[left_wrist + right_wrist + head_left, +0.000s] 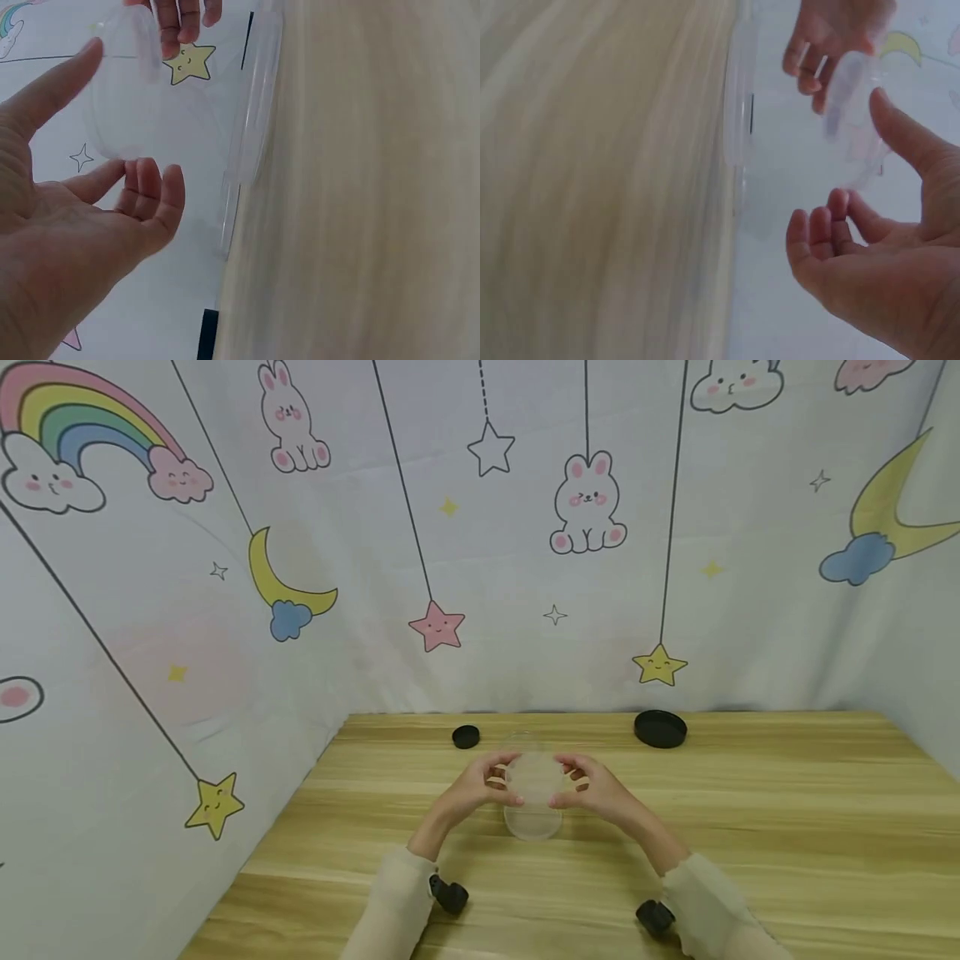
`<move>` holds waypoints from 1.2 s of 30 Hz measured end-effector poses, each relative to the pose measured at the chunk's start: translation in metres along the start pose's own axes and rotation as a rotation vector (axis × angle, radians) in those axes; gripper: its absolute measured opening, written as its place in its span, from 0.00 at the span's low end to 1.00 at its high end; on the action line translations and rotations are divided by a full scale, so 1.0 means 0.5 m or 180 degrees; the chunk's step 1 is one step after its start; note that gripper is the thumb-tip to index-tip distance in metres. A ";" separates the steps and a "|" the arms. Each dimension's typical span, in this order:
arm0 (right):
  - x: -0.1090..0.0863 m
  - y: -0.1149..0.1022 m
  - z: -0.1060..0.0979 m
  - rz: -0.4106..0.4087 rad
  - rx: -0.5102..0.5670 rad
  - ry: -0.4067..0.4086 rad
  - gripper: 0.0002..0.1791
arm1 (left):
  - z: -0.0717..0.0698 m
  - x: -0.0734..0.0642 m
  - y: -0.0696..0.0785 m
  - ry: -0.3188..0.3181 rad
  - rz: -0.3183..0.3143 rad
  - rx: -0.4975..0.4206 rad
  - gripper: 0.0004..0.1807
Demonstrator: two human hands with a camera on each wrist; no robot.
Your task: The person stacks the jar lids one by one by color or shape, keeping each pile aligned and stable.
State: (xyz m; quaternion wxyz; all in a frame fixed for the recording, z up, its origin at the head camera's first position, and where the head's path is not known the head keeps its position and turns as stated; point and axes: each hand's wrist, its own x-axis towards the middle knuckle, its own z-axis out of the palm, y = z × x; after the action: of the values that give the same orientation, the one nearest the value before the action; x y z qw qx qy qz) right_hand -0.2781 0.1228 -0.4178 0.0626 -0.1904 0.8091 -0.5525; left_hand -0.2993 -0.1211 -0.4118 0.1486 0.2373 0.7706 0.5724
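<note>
**A clear disc (534,777) is hovering over the wooden table (787,835)**

From where I'm standing, a person in pale sleeves (397,893) is holding the disc up in front of them, clear of the tabletop. The left hand (480,783) is gripping one side of its rim between thumb and forefinger, and the right hand (600,789) is pinching the opposite side the same way. On both hands the remaining fingers are bending loosely.

Below the disc, a clear round dish (533,827) is sitting on the wood, its near edge showing past the disc. Just behind, another clear round piece (522,741) is lying on the table, partly hidden from the head view. Farther back, a small black cap (466,737) is resting toward the left, and a wider black lid (660,729) is resting toward the right. Behind everything, a white curtain (510,552) is hanging, showing printed rabbits, stars and clouds.
</note>
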 end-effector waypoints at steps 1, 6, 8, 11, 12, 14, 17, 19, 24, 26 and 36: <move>0.002 0.003 0.003 0.0019 -0.0014 -0.0038 0.42 | -0.001 -0.003 -0.005 -0.0009 -0.0015 0.0030 0.40; 0.001 0.015 0.019 0.0063 -0.0199 -0.0133 0.40 | -0.002 -0.011 -0.025 -0.0049 -0.0112 0.0189 0.40; 0.000 0.019 0.026 0.0024 -0.0247 -0.0122 0.40 | -0.004 -0.013 -0.030 -0.0056 -0.0124 0.0259 0.40; 0.001 0.028 0.037 -0.0050 -0.0188 -0.0115 0.40 | -0.005 -0.017 -0.037 -0.0037 -0.0167 0.0378 0.40; 0.001 0.031 0.041 -0.0063 -0.0151 -0.0122 0.40 | -0.006 -0.018 -0.041 -0.0031 -0.0184 0.0417 0.40; 0.002 0.038 0.046 -0.0075 -0.0047 -0.0142 0.40 | -0.005 -0.019 -0.047 -0.0007 -0.0193 0.0467 0.40; 0.003 0.048 0.050 -0.0107 0.0058 -0.0206 0.41 | -0.002 -0.017 -0.054 -0.0016 -0.0151 0.0489 0.40; 0.003 0.052 0.049 -0.0132 0.0058 -0.0248 0.41 | 0.001 -0.016 -0.057 -0.0015 -0.0119 0.0525 0.40; 0.002 0.060 0.042 -0.0117 -0.0047 -0.0337 0.41 | 0.009 -0.016 -0.062 -0.0013 -0.0124 0.0716 0.40; 0.001 0.062 0.040 -0.0110 -0.0075 -0.0333 0.41 | 0.012 -0.015 -0.064 -0.0018 -0.0111 0.0742 0.40; -0.002 0.065 0.046 -0.0138 -0.0034 -0.0328 0.39 | 0.015 -0.016 -0.066 -0.0083 -0.0144 0.0687 0.38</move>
State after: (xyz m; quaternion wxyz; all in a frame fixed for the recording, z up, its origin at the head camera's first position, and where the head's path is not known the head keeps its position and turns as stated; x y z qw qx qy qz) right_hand -0.2778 0.1135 -0.4566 0.0911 -0.2363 0.8034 -0.5389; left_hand -0.2953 -0.1270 -0.4458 0.1450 0.2419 0.8310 0.4795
